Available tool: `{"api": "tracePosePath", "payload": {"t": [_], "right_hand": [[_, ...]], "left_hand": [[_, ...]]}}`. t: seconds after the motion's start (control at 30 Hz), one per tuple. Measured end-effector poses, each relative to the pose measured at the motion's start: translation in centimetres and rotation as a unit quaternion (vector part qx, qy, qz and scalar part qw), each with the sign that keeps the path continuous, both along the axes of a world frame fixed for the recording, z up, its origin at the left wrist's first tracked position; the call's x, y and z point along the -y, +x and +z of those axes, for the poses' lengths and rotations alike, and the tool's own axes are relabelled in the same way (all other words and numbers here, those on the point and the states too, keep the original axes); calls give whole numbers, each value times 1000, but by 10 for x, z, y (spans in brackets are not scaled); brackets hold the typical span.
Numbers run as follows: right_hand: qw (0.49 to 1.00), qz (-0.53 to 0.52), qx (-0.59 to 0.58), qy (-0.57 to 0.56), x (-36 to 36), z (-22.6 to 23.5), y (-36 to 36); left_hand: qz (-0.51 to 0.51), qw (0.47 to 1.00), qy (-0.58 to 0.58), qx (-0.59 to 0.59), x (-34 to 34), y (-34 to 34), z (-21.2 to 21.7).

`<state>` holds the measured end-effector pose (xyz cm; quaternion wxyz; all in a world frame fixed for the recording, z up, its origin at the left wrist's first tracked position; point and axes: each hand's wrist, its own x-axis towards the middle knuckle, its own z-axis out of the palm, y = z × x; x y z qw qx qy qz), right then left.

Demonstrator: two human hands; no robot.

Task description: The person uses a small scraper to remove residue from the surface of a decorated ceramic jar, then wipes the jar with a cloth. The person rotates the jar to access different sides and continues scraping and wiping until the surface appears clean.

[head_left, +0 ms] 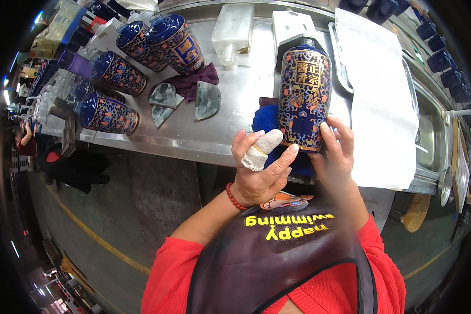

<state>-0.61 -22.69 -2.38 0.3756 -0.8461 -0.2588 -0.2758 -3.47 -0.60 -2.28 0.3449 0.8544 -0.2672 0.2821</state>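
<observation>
A dark blue ceramic bottle (pixel 304 107), covered in a colourful floral pattern with gold lettering, lies in front of me with its neck pointing away. My right hand (pixel 336 149) grips its lower right side near the base, fingers on the side and thumb underneath. At the base's left corner is my left hand (pixel 261 170), open with fingers apart; its thumb tip is at the bottle's bottom edge. One left finger wears a whitish cloth finger cover (pixel 261 150) held by a yellow band. A bright blue cloth (pixel 266 118) lies under and beside the bottle.
Several similar blue bottles (pixel 112 114) lie at the left of the metal table (pixel 162 141). Green stone-like pieces (pixel 208 100) and a purple cloth (pixel 186 83) are nearby. A clear glass bottle (pixel 232 34) lies at the back. White sheeting (pixel 379 104) and a sink (pixel 429 128) are right.
</observation>
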Motion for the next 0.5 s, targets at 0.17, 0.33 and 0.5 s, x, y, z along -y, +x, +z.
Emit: {"api": "tracePosePath", "payload": {"t": [0.17,0.33,0.5], "right_hand": [[1000,4,-7,1,0,1,0],[1000,5,-5,2,1,1,0],[1000,9,-1,10,1,-1,1]], "left_hand": [[1,998,-49,-42,-3,0,-1],[6,1000,7,-4,-4,1,-4],[0,1000,21,19,-8,4,-2]]}}
